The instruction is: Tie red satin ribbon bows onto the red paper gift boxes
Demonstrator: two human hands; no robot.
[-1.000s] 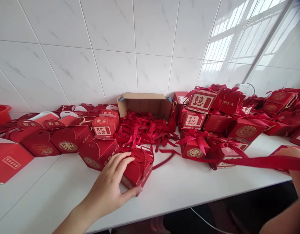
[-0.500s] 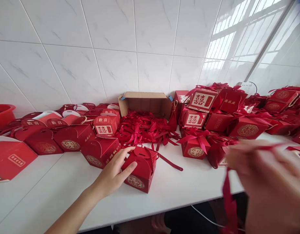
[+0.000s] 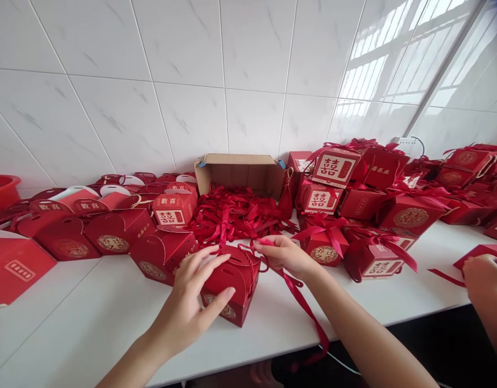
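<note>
A small red gift box (image 3: 236, 285) with a rope handle stands on the white table (image 3: 90, 318) in front of me. My left hand (image 3: 191, 304) is curled round its left side, fingers on the arched top. My right hand (image 3: 282, 254) pinches one end of a red ribbon (image 3: 308, 315) right at the box's top right edge. The ribbon trails down over the table's front edge.
A pile of loose red ribbons (image 3: 236, 215) spills from an open cardboard box (image 3: 240, 172) at the back. Untied red boxes (image 3: 111, 231) fill the left. Ribbon-tied boxes (image 3: 353, 205) are stacked on the right. Another person's hand (image 3: 484, 283) rests at the far right.
My right hand has come in from the right with the ribbon and reached the box's top. My left hand has shifted its hold on the box, which turned slightly.
</note>
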